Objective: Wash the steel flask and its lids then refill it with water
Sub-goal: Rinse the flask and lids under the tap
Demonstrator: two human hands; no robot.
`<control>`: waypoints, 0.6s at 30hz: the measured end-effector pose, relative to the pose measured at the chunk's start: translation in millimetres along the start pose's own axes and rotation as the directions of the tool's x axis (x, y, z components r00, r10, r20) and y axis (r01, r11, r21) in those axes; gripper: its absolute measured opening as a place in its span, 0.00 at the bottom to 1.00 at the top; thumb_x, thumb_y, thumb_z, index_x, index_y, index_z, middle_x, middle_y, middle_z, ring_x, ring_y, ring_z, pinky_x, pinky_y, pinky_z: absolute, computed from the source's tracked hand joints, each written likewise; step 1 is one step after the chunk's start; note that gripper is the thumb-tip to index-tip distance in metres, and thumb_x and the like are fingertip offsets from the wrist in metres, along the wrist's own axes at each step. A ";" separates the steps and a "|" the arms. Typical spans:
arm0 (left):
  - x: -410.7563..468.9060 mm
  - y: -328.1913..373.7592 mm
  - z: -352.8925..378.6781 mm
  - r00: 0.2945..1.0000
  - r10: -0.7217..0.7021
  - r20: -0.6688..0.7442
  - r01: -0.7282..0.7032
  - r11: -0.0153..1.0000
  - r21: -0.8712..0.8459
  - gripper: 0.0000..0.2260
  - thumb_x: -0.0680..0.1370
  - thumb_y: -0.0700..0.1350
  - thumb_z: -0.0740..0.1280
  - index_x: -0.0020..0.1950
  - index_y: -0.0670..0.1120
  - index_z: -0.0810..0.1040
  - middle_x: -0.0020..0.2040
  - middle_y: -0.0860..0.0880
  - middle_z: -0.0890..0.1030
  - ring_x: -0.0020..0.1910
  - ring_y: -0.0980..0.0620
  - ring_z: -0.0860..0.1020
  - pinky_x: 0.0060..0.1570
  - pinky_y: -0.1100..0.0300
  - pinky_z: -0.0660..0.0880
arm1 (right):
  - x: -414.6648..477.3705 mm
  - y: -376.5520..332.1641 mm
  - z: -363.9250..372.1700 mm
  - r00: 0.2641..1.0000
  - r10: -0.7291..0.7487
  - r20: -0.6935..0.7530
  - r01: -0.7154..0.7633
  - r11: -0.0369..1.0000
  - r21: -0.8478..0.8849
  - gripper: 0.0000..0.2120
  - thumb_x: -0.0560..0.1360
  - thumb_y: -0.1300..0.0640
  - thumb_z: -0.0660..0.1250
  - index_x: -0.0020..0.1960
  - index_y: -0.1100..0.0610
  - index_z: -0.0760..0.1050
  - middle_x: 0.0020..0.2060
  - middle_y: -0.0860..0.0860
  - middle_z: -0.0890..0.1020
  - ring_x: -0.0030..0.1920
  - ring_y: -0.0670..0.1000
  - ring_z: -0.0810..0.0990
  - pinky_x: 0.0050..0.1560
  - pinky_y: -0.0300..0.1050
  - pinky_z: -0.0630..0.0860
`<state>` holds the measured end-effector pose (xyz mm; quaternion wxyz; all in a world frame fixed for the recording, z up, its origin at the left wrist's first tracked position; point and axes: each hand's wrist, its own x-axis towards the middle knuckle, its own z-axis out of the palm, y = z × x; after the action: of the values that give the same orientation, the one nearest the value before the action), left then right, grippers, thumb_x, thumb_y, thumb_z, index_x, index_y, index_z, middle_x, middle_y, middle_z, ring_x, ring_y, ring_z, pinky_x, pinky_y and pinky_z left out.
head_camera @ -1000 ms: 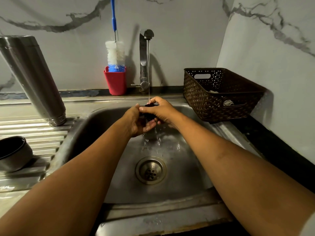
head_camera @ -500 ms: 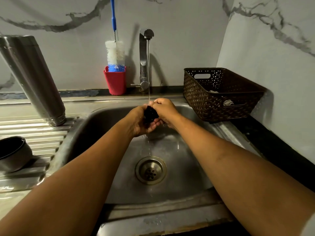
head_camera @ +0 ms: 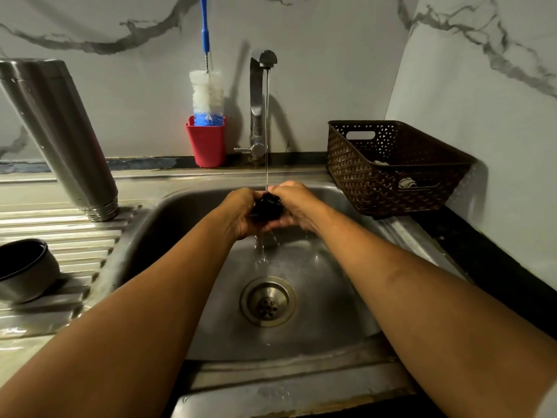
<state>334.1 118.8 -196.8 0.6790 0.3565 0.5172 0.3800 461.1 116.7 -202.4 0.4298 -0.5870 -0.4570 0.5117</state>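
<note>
A small black lid (head_camera: 267, 207) sits between both hands over the steel sink (head_camera: 319, 297), right under the thin stream from the tap (head_camera: 259, 95). My left hand (head_camera: 241, 214) cups and grips it from the left; my right hand (head_camera: 294, 205) grips it from the right, fingers curled round it. Water drips off below. The steel flask (head_camera: 60, 140) stands upside down on the ribbed drainboard at the left. A round steel cup lid (head_camera: 25, 268) lies on the drainboard nearer to me.
A red cup (head_camera: 206, 143) holding a blue-handled bottle brush (head_camera: 207, 92) stands left of the tap. A brown woven basket (head_camera: 391, 170) sits at the sink's right, against the marble wall. The drain (head_camera: 267, 301) lies in the basin's middle.
The lid has turned between my hands under the stream; both hands rose a little and closed more tightly round it.
</note>
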 end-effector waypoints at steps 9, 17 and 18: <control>2.7 -1.8 0.9 0.999 0.005 -0.037 -0.007 0.998 -0.055 0.13 0.87 0.41 0.54 0.64 0.37 0.75 0.56 0.33 0.81 0.49 0.38 0.83 0.58 0.39 0.81 | 2.9 2.7 1.8 0.992 -0.127 0.010 0.127 0.980 -0.154 0.06 0.80 0.56 0.67 0.51 0.59 0.75 0.46 0.59 0.81 0.38 0.59 0.85 0.33 0.50 0.84; 1.5 -1.5 3.6 0.999 -0.010 0.037 0.013 0.996 -0.091 0.16 0.86 0.49 0.63 0.67 0.39 0.75 0.54 0.36 0.79 0.46 0.41 0.83 0.43 0.50 0.86 | 12.4 8.8 5.8 0.917 -0.333 -0.220 0.235 0.896 -0.377 0.15 0.80 0.43 0.68 0.46 0.54 0.74 0.38 0.53 0.83 0.31 0.54 0.83 0.25 0.42 0.76; 0.1 -1.3 3.9 0.999 -0.017 0.036 0.021 0.994 -0.104 0.16 0.86 0.50 0.64 0.65 0.39 0.75 0.53 0.36 0.79 0.45 0.41 0.83 0.42 0.51 0.86 | 12.9 8.7 4.0 0.917 -0.340 -0.210 0.246 0.895 -0.372 0.14 0.81 0.44 0.68 0.48 0.55 0.74 0.40 0.53 0.83 0.32 0.54 0.83 0.26 0.43 0.77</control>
<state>338.2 118.0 -197.1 0.7093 0.3224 0.4879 0.3936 458.7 127.5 -214.0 0.4536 -0.6397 -0.5589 0.2694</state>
